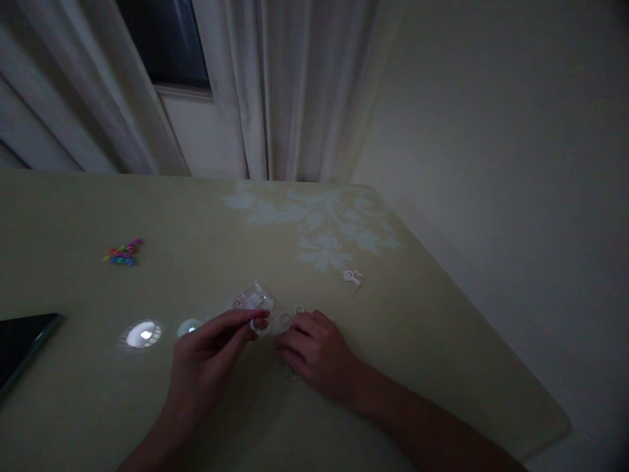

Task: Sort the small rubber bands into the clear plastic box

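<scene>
My left hand is closed in a pinch on a small white ring, held up between thumb and forefinger just above the table. To its right, my right hand rests low on the tabletop with its fingers curled together. Its fingertips are partly hidden, and whatever they hold cannot be made out. Around those fingers lie small pale rings and a greenish ring. Behind my left fingers lies a clear plastic bag with a whitish label-like patch.
A pile of small colourful pieces lies at the left. A dark flat device reaches in from the left edge. Two shiny round spots show left of my left hand. A small white cut-out piece lies right of centre. Curtains hang behind the table.
</scene>
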`<state>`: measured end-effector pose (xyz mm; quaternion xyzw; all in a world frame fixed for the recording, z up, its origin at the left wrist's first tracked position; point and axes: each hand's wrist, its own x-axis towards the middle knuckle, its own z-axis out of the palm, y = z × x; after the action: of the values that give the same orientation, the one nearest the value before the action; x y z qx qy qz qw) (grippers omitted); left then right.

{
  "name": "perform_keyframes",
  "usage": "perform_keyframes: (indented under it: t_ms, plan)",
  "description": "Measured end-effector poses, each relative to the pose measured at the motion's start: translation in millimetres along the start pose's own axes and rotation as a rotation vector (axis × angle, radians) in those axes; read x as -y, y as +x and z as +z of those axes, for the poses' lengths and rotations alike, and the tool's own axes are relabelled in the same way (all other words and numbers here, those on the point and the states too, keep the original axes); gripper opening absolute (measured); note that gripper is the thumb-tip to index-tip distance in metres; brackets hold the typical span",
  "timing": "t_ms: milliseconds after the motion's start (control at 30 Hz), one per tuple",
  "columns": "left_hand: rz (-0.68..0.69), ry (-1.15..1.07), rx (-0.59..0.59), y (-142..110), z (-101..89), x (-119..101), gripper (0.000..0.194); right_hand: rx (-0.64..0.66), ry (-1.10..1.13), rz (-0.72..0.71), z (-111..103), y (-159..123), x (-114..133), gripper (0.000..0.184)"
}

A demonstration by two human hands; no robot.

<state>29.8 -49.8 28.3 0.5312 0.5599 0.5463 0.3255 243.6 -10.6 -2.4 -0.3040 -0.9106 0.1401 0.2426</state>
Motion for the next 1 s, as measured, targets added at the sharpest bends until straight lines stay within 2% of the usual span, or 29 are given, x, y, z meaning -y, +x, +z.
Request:
perform_keyframes:
  t_ms: [100, 267, 367, 433, 567, 667, 833, 1000]
  plan:
    - [-0.031, -0.043, -0.028, 0, 0.5, 0, 0.019, 0.062, -0.039, 0.027, 1, 2, 5, 0.011]
    - [-0.03, -0.027, 0.001, -1, -0.2, 0, 0.011, 0.151, -0.108, 0.089, 0, 3, 5, 0.011]
    - [-0.03, -0.004, 0.005, -1, -0.6, 2, 0.006, 0.145, -0.14, 0.121, 2, 2, 5, 0.01]
    - [-0.051, -0.017, 0.019, 0, -0.6, 2, 0.005, 0.099, -0.047, 0.162, 1, 3, 6, 0.007]
    - [-0.07, -0.069, 0.091, 0, 1.0, 2, 0.004, -0.074, 0.373, 0.26, -9, 5, 10, 0.008]
    - [-0.072, -0.124, 0.156, -2, 4.3, 2, 0.005, -0.177, 0.586, 0.288, -15, 5, 15, 0.01]
    - [-0.114, -0.202, 0.218, -6, 9.4, 4, 0.011, -0.186, 0.699, 0.297, -12, 2, 19, 0.009]
    - [-0.115, -0.166, 0.241, -7, 10.8, 2, 0.013, -0.172, 0.72, 0.274, -7, 0, 19, 0.008]
